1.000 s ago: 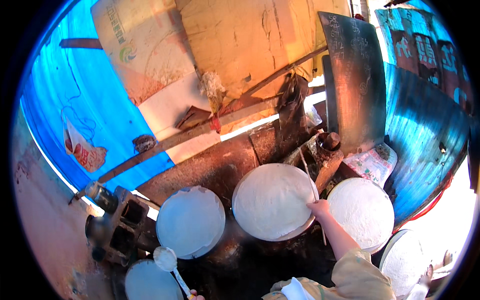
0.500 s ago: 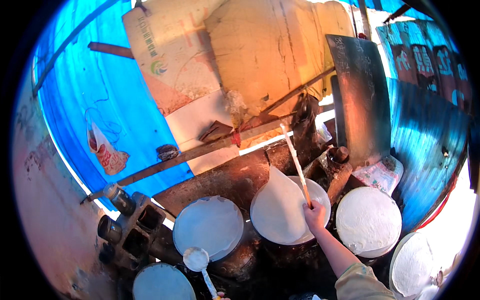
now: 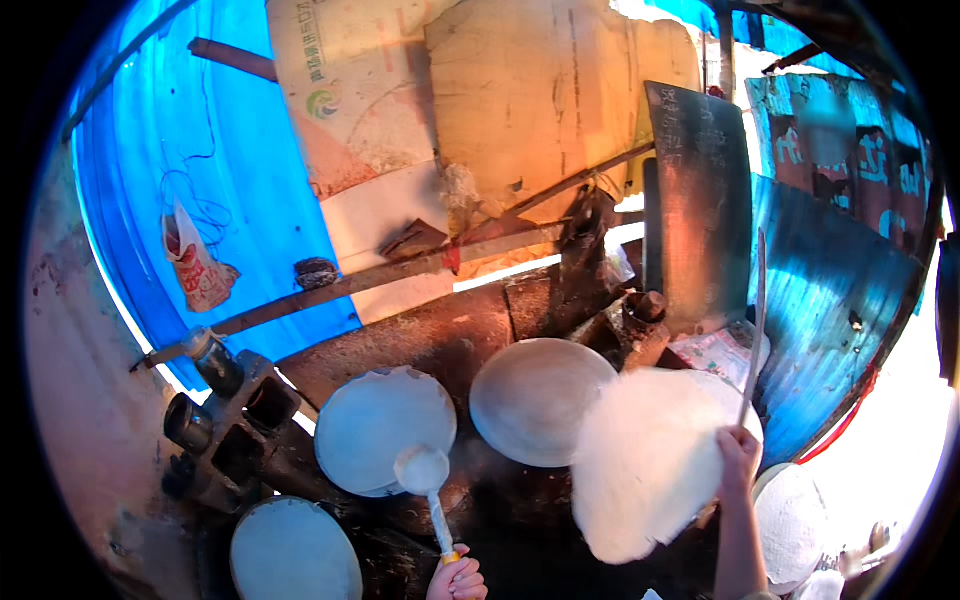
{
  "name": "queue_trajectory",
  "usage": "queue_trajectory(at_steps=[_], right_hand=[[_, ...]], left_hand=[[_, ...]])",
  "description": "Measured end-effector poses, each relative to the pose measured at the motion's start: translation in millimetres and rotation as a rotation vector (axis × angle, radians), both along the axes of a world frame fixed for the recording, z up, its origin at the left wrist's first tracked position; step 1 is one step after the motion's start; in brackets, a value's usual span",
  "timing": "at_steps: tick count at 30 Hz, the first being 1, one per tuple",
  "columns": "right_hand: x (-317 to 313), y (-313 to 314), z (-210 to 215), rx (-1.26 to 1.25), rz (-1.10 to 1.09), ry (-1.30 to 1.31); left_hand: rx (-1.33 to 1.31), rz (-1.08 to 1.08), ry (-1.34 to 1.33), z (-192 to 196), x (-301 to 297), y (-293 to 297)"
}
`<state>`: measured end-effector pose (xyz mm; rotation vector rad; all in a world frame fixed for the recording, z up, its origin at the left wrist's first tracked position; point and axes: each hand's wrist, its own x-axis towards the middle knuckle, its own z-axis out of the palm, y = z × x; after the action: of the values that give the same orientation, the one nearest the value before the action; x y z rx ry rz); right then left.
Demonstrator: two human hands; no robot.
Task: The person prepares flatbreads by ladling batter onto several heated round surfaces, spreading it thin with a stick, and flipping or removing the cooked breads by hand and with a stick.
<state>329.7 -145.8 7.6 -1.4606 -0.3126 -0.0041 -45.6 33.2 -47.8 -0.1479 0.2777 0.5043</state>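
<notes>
My left hand [image 3: 458, 578], low in the middle, is closed round the pale handle of a ladle [image 3: 421, 468]. The ladle's round bowl is over the near edge of the left griddle [image 3: 380, 420], which is covered by a thin whitish layer with a ragged rim. My right hand [image 3: 738, 460] grips a long thin stick [image 3: 758, 315] pointing upward. Beside that hand hangs a thin, limp white pancake sheet [image 3: 640, 465], partly hiding a white round stack [image 3: 745, 408] behind it. The middle griddle [image 3: 540, 395] shows a bare greyish surface.
Another pale griddle [image 3: 295, 555] sits at the lower left. A second white round stack [image 3: 790, 515] stands at the right. Dark blocks with metal cans [image 3: 215, 365] are at the left. Beyond the griddles are a rusty metal panel [image 3: 430, 345] and a dark board [image 3: 700, 200].
The pancake sheet, half lifted before, has come off the middle griddle and moved right with the stick. My left hand has raised the ladle over the left griddle. The view has shifted slightly right.
</notes>
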Motion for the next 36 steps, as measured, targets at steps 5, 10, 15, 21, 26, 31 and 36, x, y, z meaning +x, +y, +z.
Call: queue_trajectory(at_steps=[5,10,15,21,26,31,36], right_hand=[[12.2,-211.7,15.1,-0.278,-0.318,-0.018],[-7.3,-430.3,-3.0,-0.311,-0.753,0.060],[-28.8,-609.2,51.1,-0.604,-0.932,-0.105],[-15.7,-632.1,21.0,-1.471,-0.984,-0.247],[-81.3,-589.5,-167.7,-1.424,-0.993,0.342],[-132.8,-569.4,-271.6,-1.196,-1.170,0.514],[-115.4,-562.4,-296.8,-1.048,-1.193,0.594]], left_hand=[[-0.024,-0.240,-0.030,7.6,76.2,-28.0],[-0.096,-0.428,-0.113,2.1,137.1,-79.5],[-0.067,-0.617,-0.138,26.4,189.2,-147.4],[-0.078,-0.699,-0.194,38.3,240.3,-215.8],[-0.101,-0.711,-0.142,40.1,251.1,-247.8],[-0.425,-0.360,0.102,58.6,250.4,-281.1],[-0.380,-0.404,-0.097,71.3,253.4,-252.8]])
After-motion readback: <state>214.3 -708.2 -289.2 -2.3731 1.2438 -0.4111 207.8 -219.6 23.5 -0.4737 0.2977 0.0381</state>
